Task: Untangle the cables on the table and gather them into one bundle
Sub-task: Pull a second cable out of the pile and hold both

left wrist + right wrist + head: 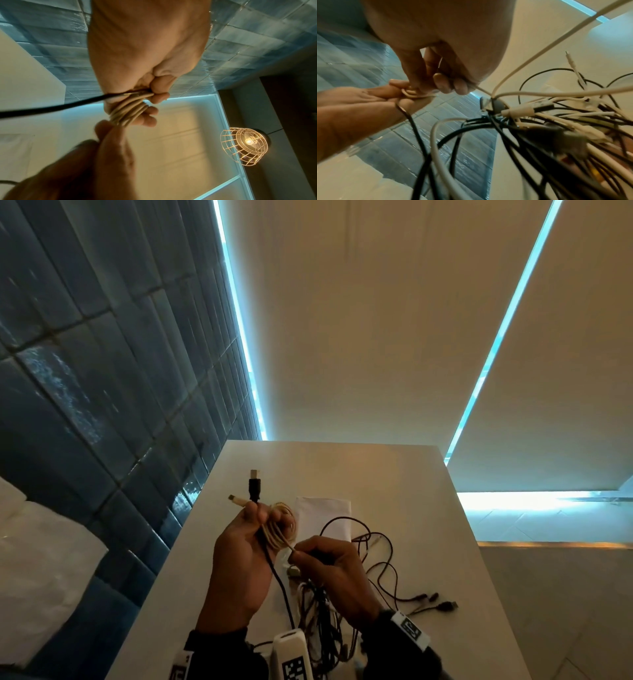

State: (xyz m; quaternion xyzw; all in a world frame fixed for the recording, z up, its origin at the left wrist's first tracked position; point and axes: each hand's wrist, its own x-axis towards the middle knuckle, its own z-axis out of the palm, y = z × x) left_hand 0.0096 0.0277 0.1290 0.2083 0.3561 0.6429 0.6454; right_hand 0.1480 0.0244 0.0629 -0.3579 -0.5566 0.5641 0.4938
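My left hand is raised over the white table and grips a coil of beige cable, wound in several loops. The same hand holds a black cable whose USB plug sticks up; a beige plug pokes out beside it. My right hand pinches the beige cable's loose strand just right of the coil. A tangle of black and white cables lies under my right hand, also close in the right wrist view.
A white cloth or paper lies on the table behind the hands. Loose black cable ends with plugs spread to the right. A dark tiled wall borders the table's left side. A wire-cage lamp hangs overhead.
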